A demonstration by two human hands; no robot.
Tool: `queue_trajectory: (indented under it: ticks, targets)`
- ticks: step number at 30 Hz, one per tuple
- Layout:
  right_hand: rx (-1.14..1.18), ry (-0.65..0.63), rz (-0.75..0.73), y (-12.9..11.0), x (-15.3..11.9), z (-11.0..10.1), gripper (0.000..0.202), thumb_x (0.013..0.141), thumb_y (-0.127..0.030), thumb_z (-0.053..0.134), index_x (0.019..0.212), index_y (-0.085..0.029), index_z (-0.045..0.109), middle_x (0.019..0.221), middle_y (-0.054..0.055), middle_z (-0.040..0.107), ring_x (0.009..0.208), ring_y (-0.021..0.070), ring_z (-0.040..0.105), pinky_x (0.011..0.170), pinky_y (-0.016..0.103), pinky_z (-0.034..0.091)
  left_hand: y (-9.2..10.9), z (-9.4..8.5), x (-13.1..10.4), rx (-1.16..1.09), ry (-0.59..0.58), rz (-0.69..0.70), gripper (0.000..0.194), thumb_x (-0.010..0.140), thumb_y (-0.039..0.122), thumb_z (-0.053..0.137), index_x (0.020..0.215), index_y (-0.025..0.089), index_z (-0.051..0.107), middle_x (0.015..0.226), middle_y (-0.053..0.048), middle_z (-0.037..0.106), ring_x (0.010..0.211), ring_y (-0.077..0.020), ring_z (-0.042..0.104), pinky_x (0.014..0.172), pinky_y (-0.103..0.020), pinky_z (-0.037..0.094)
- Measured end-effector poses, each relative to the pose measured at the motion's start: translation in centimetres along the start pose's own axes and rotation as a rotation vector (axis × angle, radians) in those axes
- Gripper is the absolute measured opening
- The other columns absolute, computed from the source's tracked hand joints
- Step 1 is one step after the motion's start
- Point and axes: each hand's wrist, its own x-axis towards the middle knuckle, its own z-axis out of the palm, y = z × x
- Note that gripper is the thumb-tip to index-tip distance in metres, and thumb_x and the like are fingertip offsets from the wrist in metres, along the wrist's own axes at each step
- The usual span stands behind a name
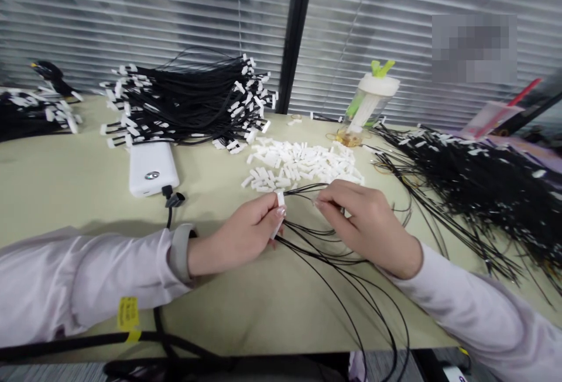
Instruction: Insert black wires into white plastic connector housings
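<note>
My left hand is closed around a narrow white plastic connector, gripping it between thumb and fingers. Several thin black wires run from the connector to the right, then loop down over the table's front edge. My right hand is just right of it, thumb and forefinger pinched together on one thin black wire; the fingertips hide the wire's end. Behind both hands lies a loose pile of small white connector housings.
A large bundle of black cables with white ends lies at the back left, a white power bank before it. Loose black wires spread on the right. A clear lidded cup stands at the back. A thick black cable crosses the front left.
</note>
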Motion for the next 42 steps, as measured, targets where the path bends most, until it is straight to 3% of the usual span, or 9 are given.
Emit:
queue_trajectory:
  ticks: [7, 14, 17, 22, 23, 28, 32, 37, 42]
  targets:
    - [-0.059, -0.023, -0.003, -0.2, 0.0, 0.5, 0.015, 0.084, -0.018, 0.040, 0.085, -0.016, 0.055, 0.077, 0.004, 0.057, 0.071, 0.0123, 0.051, 0.063, 0.024, 0.038, 0.2, 0.1, -0.3, 0.103, -0.039, 0.105, 0.021, 0.085, 0.025, 0.035, 0.066, 0.019, 0.042, 0.060, 0.004, 0.046, 0.054, -0.0102, 0.043, 0.051, -0.022, 0.037]
    - [-0.458, -0.123, -0.068, -0.8, -0.1, 1.2, 0.015, 0.079, -0.012, 0.042, 0.079, -0.019, 0.055, 0.067, 0.001, 0.053, 0.062, 0.0130, 0.046, 0.055, 0.026, 0.029, -0.1, 0.1, -0.3, 0.199, -0.037, 0.118, 0.022, 0.085, 0.027, 0.035, 0.067, 0.020, 0.043, 0.058, 0.003, 0.048, 0.053, -0.0111, 0.046, 0.051, -0.022, 0.037]
    - [-0.521, -0.155, -0.102, -1.1, 0.0, 1.4, 0.015, 0.075, -0.009, 0.044, 0.076, -0.020, 0.054, 0.067, 0.001, 0.052, 0.061, 0.0138, 0.044, 0.055, 0.027, 0.028, -0.4, 0.1, -0.3, 0.183, -0.048, 0.093, 0.022, 0.086, 0.028, 0.034, 0.068, 0.020, 0.044, 0.059, 0.003, 0.049, 0.053, -0.0110, 0.047, 0.051, -0.023, 0.039]
    - [-0.490, 0.118, -0.130, -1.6, 0.0, 0.1, 0.013, 0.079, -0.023, 0.047, 0.074, -0.017, 0.057, 0.083, 0.008, 0.056, 0.075, 0.0182, 0.046, 0.064, 0.030, 0.033, -0.3, 0.2, 0.0, -0.051, 0.002, -0.019, 0.023, 0.085, 0.034, 0.036, 0.067, 0.020, 0.040, 0.061, 0.004, 0.046, 0.049, -0.0091, 0.048, 0.047, -0.022, 0.044]
    - [-0.458, 0.122, -0.134, -1.7, -0.1, -0.3, 0.016, 0.080, -0.026, 0.046, 0.072, -0.017, 0.056, 0.081, 0.008, 0.056, 0.074, 0.0177, 0.045, 0.064, 0.030, 0.033, -0.2, 0.2, 0.1, -0.086, 0.028, -0.044, 0.024, 0.084, 0.035, 0.037, 0.066, 0.020, 0.039, 0.061, 0.004, 0.045, 0.048, -0.0088, 0.048, 0.046, -0.022, 0.044]
    - [-0.333, -0.298, -0.076, -2.1, -0.7, -0.6, 0.026, 0.083, -0.029, 0.040, 0.061, -0.019, 0.051, 0.058, 0.000, 0.051, 0.056, 0.0116, 0.043, 0.057, 0.028, 0.030, -0.1, 0.1, 0.4, -0.148, 0.066, -0.093, 0.024, 0.083, 0.035, 0.040, 0.065, 0.019, 0.039, 0.061, 0.005, 0.045, 0.047, -0.0081, 0.050, 0.046, -0.021, 0.045]
    - [-0.408, -0.370, -0.017, -1.8, -0.8, -0.3, 0.024, 0.081, -0.024, 0.040, 0.060, -0.019, 0.050, 0.058, -0.002, 0.054, 0.053, 0.0106, 0.045, 0.053, 0.027, 0.026, -0.2, 0.0, 0.4, -0.158, 0.055, -0.103, 0.023, 0.084, 0.032, 0.039, 0.065, 0.019, 0.039, 0.061, 0.005, 0.043, 0.049, -0.0074, 0.049, 0.047, -0.021, 0.047]
    - [-0.458, -0.286, 0.169, -0.1, -0.2, -1.5, 0.019, 0.077, -0.025, 0.044, 0.067, -0.021, 0.060, 0.050, -0.002, 0.054, 0.047, 0.0104, 0.046, 0.050, 0.025, 0.027, 0.0, 0.1, 0.3, -0.162, 0.058, -0.128, 0.022, 0.084, 0.032, 0.039, 0.066, 0.018, 0.038, 0.062, 0.005, 0.044, 0.051, -0.0072, 0.049, 0.048, -0.021, 0.048]
    - [-0.345, 0.001, 0.319, 3.4, 0.2, -2.4, 0.015, 0.072, -0.026, 0.051, 0.075, -0.021, 0.065, 0.046, -0.002, 0.052, 0.044, 0.0099, 0.047, 0.051, 0.024, 0.035, 0.2, 0.1, 0.3, -0.133, 0.060, -0.139, 0.022, 0.085, 0.030, 0.036, 0.066, 0.018, 0.037, 0.061, 0.006, 0.044, 0.049, -0.0062, 0.049, 0.048, -0.020, 0.047]
